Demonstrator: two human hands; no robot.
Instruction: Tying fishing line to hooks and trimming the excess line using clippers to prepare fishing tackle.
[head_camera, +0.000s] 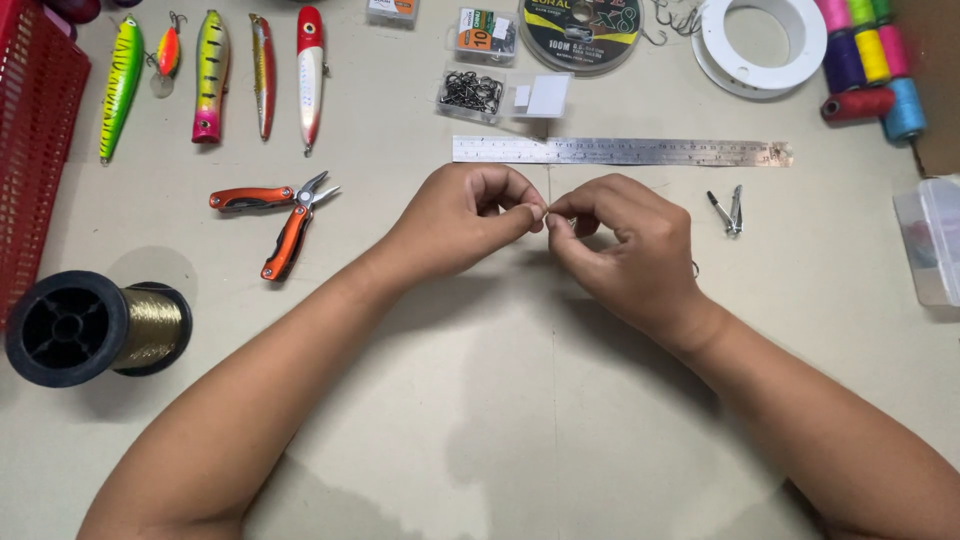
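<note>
My two forearms came in from the near edge of the pale table (480, 420) and met over its middle. My left hand (455, 220) was curled shut, thumb and forefinger pinched on something too small for me to make out, and my right hand (625, 250) was closed the same way, its fingertips pinching right against those of the left. Whatever sat between them was tiny; a thin line seemed to run up from the pinch, though I could not be sure of it.

To my left, near the table edge, lay a black spool (95, 328) on its side, wound with gold-coloured line. Further up on that side lay orange-handled pliers (280, 215), their handles spread apart. To the right of my right hand lay small metal nail clippers (730, 212), near but not touching it.

Just beyond my hands lay a steel ruler (620, 152), stretched crosswise. Behind it sat a small clear box of dark hooks (472, 93), with a flat spool of line (582, 30) and a white empty reel (762, 42) further back. At the far left five fishing lures (212, 75) lay in a row, green, orange, yellow-pink and red-white, beside a red plastic basket (35, 150). At the far right stood coloured thread spools (868, 62), and a clear plastic box (932, 240) sat at the right edge
</note>
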